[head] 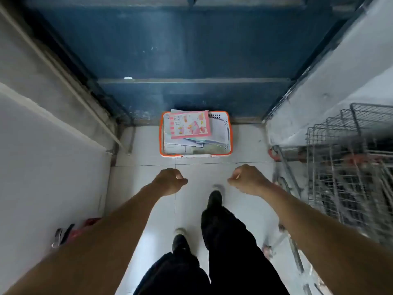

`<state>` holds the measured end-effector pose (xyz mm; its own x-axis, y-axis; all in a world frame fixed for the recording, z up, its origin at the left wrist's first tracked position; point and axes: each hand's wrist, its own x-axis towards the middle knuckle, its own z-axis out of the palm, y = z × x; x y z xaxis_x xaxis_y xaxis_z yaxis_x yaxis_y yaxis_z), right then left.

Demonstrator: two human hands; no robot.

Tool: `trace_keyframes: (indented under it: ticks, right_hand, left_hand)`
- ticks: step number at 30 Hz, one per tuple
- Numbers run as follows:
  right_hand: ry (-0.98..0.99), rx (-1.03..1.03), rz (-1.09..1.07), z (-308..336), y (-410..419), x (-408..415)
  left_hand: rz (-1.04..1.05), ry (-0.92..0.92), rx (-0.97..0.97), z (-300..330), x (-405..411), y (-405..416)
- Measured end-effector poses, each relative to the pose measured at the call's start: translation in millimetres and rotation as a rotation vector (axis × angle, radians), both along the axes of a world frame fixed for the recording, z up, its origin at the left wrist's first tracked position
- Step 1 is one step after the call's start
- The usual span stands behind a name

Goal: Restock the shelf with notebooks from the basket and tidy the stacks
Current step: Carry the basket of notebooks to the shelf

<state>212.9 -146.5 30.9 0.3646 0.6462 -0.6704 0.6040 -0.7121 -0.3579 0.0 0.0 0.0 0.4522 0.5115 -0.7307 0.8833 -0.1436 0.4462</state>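
Two hands hang out in front of the person, both holding nothing, with the basket [227, 133] ahead of them on the floor [144, 145].

Starting at the left: a pale wall [42, 145] runs down that side, and a few dark and red items lie low against it, too blurred to name. The left hand [170, 180] sits at the end of an outstretched forearm, back of the hand up, fingers curled under into a loose fist around nothing.

Between and beyond the hands stands the white, orange-rimmed basket, pushed up against the foot of a dark blue panel [191, 60]. It holds a loose pile of notebooks, the top one a pink patterned notebook [190, 124] lying flat and slightly skewed. The basket's long axis runs across the view, left to right, so its short ends face outward toward either hand. It lies straight ahead and well apart from both, about centred between them; neither hand looks clearly nearer.

The right hand [246, 179] mirrors the left, fingers curled inward and gripping nothing. Below, dark trouser legs and shoes show one foot forward. On the far right stands a wire cart [344, 167], near the right forearm.

No shelf stock is in view, so restocking seems not yet begun; reaching the basket probably calls for stepping closer and bending down.
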Motion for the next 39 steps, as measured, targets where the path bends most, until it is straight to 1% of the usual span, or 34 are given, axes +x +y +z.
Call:
trace_keyframes:
  ticks: [3,5,6,8,10,12,15,17,18,20,22,25,27,29,32,35,39]
  right_hand:
    - [0.042,-0.084,-0.03,-65.6,65.7,54.9]
    - [0.052,-0.147,-0.035,-121.9,110.9,90.8]
    - [0.041,-0.141,-0.042,-149.5,132.0,108.0]
    - [0.009,-0.166,-0.013,-205.1,163.5,139.0]
    - [-0.006,-0.212,-0.019,-256.9,192.5,167.2]
    - [0.032,-0.242,-0.153,-305.3,216.8,194.8]
    - [0.114,-0.239,-0.404,-384.3,245.9,233.6]
    - [0.146,-0.264,-0.567,-433.3,259.1,257.6]
    - [0.162,-0.263,-0.658,-451.6,265.9,267.2]
    - [0.19,-0.227,-0.804,-485.2,275.1,281.1]
    - [0.205,-0.18,-0.891,-504.9,283.2,286.4]
    - [0.225,-0.109,-0.936,-521.0,287.0,289.3]
    - [0.269,-0.07,-1.019,-530.3,283.5,292.5]
    - [0.321,-0.048,-1.083,-532.6,279.4,292.5]
    - [0.362,-0.039,-1.089,-523.5,275.2,291.0]
    - [0.393,-0.053,-1.088,-498.6,257.3,283.1]
    - [0.343,-0.082,-1.193,-449.7,199.7,256.4]
  left_hand:
    - [0.009,-0.003,-0.013,-51.4,53.2,59.7]
    - [0.052,-0.014,-0.024,-92.4,84.0,100.4]
    - [0.086,-0.012,-0.025,-116.4,96.7,120.6]
    - [0.099,0.045,-0.013,-167.1,115.4,156.9]
    - [0.118,0.136,0.052,-219.7,123.8,190.6]
    - [0.231,0.184,0.159,-265.2,131.1,221.6]
    - [0.487,0.226,0.295,-334.7,136.3,268.6]
    - [0.621,0.275,0.252,-378.2,135.6,296.2]
    - [0.694,0.277,0.179,-399.0,135.0,309.8]
    - [0.84,0.213,0.012,-431.1,133.0,329.3]
    - [0.86,0.112,-0.095,-451.8,129.9,343.4]
    - [0.783,0.022,-0.156,-469.8,122.5,359.7]
    - [0.706,-0.028,-0.215,-479.0,117.2,364.4]
    - [0.673,-0.071,-0.284,-482.9,114.5,365.6]
    - [0.678,-0.061,-0.293,-475.8,116.3,365.1]
    - [0.678,-0.003,-0.264,-453.8,118.3,357.6]
    - [0.544,0.043,-0.251,-402.0,124.9,345.7]
